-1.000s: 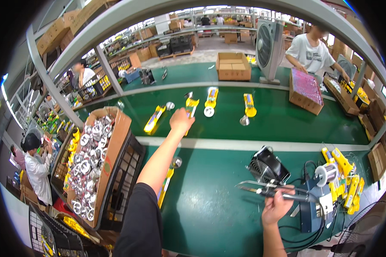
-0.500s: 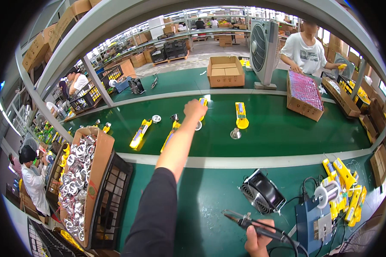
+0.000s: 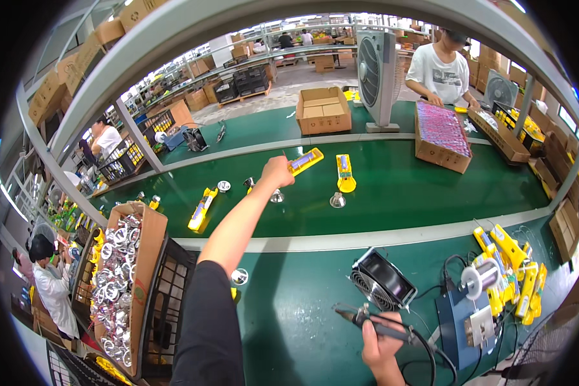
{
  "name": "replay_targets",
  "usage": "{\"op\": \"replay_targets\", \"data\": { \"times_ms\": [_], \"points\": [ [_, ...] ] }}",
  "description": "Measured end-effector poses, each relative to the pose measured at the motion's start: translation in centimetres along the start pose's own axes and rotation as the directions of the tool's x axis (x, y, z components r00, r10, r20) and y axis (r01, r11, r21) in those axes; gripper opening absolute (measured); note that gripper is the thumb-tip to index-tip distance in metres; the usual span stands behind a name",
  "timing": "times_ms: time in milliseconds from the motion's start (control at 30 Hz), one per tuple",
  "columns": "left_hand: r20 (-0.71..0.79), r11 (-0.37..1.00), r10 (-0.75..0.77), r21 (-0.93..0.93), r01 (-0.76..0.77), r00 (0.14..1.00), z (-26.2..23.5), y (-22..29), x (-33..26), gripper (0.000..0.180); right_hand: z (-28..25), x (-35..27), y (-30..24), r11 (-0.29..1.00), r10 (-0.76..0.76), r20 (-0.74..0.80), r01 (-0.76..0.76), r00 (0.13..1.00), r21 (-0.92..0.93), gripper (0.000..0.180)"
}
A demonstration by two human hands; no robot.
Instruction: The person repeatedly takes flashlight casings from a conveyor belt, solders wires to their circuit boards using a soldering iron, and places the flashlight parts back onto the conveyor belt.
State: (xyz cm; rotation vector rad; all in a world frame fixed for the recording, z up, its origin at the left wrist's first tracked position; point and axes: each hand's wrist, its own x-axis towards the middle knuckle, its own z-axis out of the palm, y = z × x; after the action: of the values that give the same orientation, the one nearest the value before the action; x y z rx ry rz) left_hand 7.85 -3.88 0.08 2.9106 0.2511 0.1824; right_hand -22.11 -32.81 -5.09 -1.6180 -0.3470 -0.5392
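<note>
My left hand (image 3: 278,172) reaches over the green belt (image 3: 418,199), its fingers closed on the end of a yellow torch housing (image 3: 307,161) with a purple cell inside. Below that hand lies a silver reflector cup (image 3: 276,197). To the right is a second yellow housing (image 3: 345,175) with a green circuit board, a clear reflector (image 3: 338,200) at its near end. Further left lies another yellow housing (image 3: 203,209) beside a reflector (image 3: 223,186). Over the near bench, my right hand (image 3: 381,341) grips a soldering iron (image 3: 360,316), its tip pointing left.
A black fan (image 3: 386,280), a blue soldering station (image 3: 463,328), a solder spool (image 3: 480,280) and piled yellow housings (image 3: 527,289) stand at right. A carton of reflectors (image 3: 149,257) is at left. Across the belt, a co-worker (image 3: 441,74) stands behind a carton (image 3: 441,154).
The yellow housing under my left hand has swung from nearly upright to slanting right and shows more clearly in its grasp. My right hand still holds the soldering iron. The view has shifted slightly.
</note>
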Motion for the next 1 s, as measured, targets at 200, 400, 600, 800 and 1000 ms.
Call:
{"op": "replay_targets", "data": {
  "times_ms": [200,400,600,800,1000],
  "points": [
    [-0.022,0.715,0.672,-0.244,-0.656,0.740,-4.7,-0.9,-10.4,0.035,0.8,1.0,-0.1,0.998,-0.047,-0.115,0.052,0.992,0.040,0.012],
    [0.223,0.359,0.925,-0.241,-0.902,0.308,-3.5,0.6,-23.4,0.033,0.4,0.9,0.1,0.988,-0.147,-0.200,0.152,0.969,0.010,0.008],
    [0.232,0.295,0.936,-0.106,-0.950,0.265,-2.1,0.5,-31.8,0.044,0.6,1.1,-1.1,0.987,-0.145,-0.179,0.155,0.973,0.039,0.007],
    [0.058,0.927,0.223,-0.323,-0.193,0.973,0.0,1.5,-39.3,0.059,0.2,1.1,1.1,0.967,-0.200,-0.246,0.232,0.948,0.107,0.007],
    [0.121,0.915,0.210,-0.375,-0.151,0.970,-0.1,3.0,-39.9,0.073,1.2,0.4,-1.2,0.828,0.055,-0.201,0.068,0.978,0.556,0.011]
  ]
}}
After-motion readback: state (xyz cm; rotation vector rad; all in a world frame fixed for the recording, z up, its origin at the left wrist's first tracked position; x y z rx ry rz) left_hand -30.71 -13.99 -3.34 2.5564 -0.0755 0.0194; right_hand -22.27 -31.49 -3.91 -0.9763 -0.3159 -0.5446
